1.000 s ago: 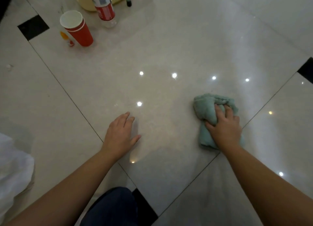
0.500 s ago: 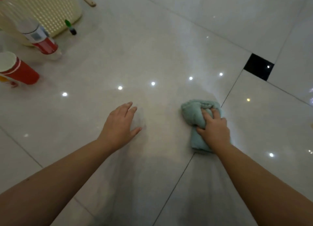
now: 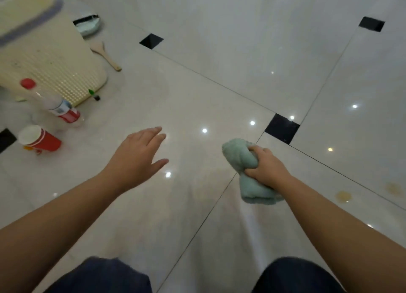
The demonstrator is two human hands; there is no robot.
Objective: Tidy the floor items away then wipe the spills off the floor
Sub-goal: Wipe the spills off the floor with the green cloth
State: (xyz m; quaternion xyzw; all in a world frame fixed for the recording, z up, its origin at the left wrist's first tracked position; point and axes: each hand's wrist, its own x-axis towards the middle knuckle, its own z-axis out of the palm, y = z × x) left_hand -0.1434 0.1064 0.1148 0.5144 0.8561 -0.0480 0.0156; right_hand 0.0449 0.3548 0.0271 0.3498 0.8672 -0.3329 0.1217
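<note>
- Right hand (image 3: 268, 169) curls round a bunched cloth (image 3: 239, 158).
- Left hand (image 3: 136, 156): fingers straight, holding nothing.
- Basket (image 3: 55, 68) contents blurred; cup (image 3: 45, 142) and bottle (image 3: 59, 109) stand near it.

Head view, steeply down, near floor (image 3: 219, 90).

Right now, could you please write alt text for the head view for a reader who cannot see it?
The right hand grips a bunched green cloth over a pale tiled floor; the left hand is open. A red cup, bottle and cream basket stand left; yellowish spills lie right.
</note>
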